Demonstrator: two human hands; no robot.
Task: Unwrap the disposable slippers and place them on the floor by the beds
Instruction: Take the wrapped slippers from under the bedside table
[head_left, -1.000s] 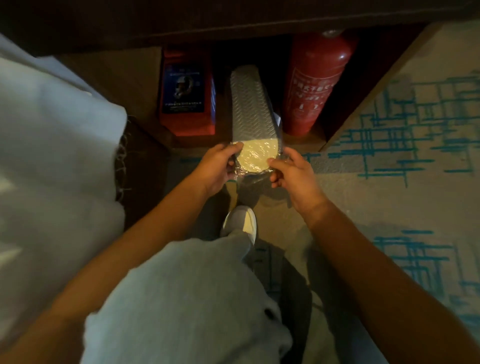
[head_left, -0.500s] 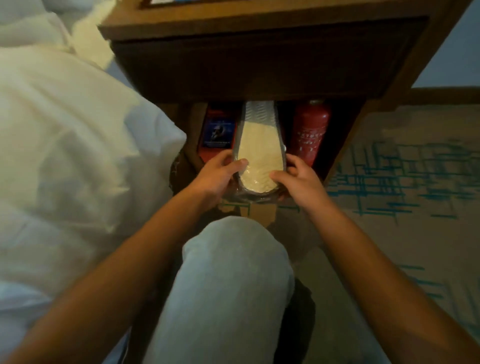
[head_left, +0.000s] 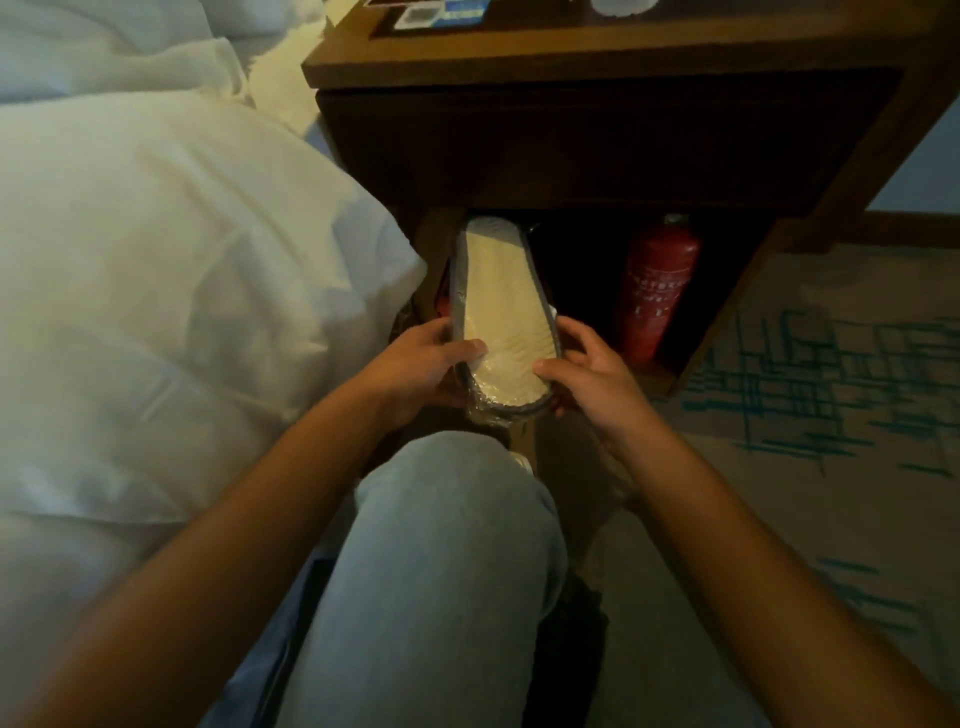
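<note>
A knee in light jeans (head_left: 447, 545) is nearest; beyond it the left hand (head_left: 421, 364) and right hand (head_left: 587, 374) close their fingers on the wrapped slippers (head_left: 498, 312), thumbs on top; past the fingertips stand a red extinguisher (head_left: 657, 291) and the nightstand (head_left: 597, 130); left of them the white bedding (head_left: 182, 260).

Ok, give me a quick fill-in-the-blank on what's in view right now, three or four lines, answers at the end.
1. The wrapped slippers are held by ____ hands, the left hand and the right hand.
2. The fire extinguisher standing in the open shelf of the nightstand is coloured ____.
3. The clear plastic wrap is still ____ the slippers.
4. The white bedding lies on the person's ____ side.

Missing words: both; red; on; left
</note>
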